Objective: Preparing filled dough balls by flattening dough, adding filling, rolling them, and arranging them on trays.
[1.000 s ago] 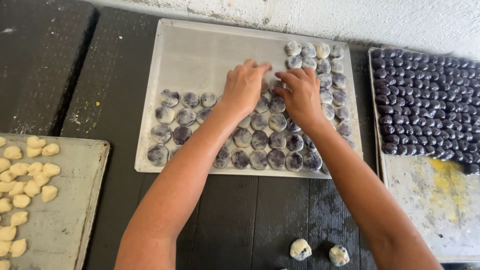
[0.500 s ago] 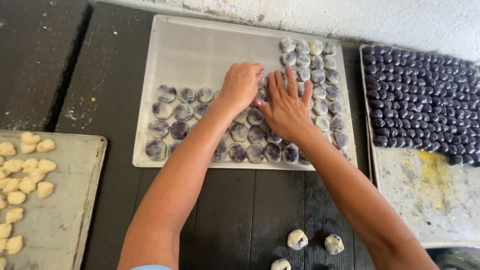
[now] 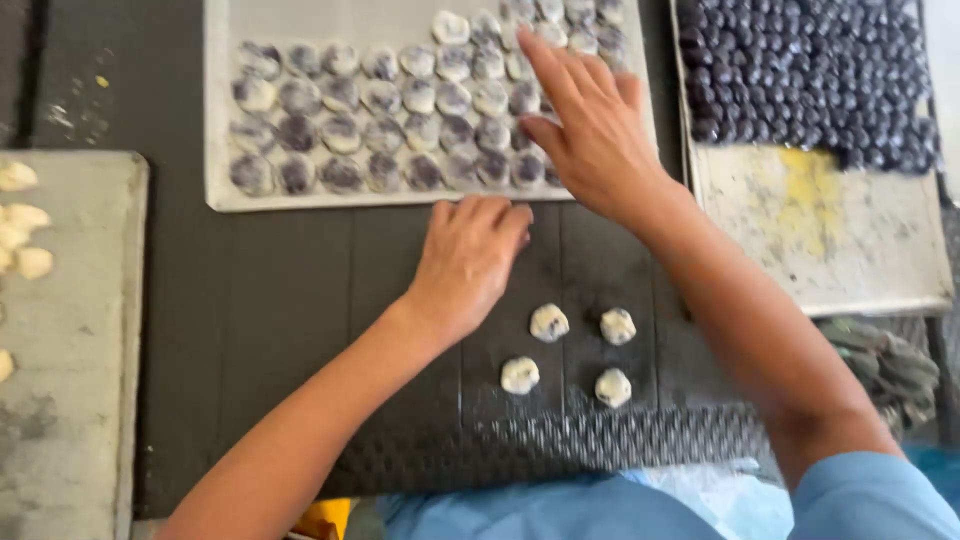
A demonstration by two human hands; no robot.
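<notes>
my right hand (image 3: 590, 135) lies open on purple-filled dough rounds (image 3: 420, 95) in the pale metal tray (image 3: 215, 190); my left hand (image 3: 468, 262), empty, fingers curled, rests on the dark counter (image 3: 270, 300).

On the table (image 3: 280, 300) before us, a tray (image 3: 215, 195) lies at the far centre with rows of filled dough pieces (image 3: 400, 130) on it. To its right sits a second tray (image 3: 830, 240), balls (image 3: 800, 70) packed across its far half. A third tray (image 3: 90, 330) lies at our left, a few dough lumps (image 3: 20, 225) along its left edge. Four dough pieces (image 3: 565, 350) sit on the table nearer us than the centre tray. Our left hand (image 3: 470, 265) rests flat just left of them, against that tray's near edge; our right hand (image 3: 590, 135) lies over its right end. A crumpled cloth (image 3: 885, 365) lies near the right tray's near edge.
</notes>
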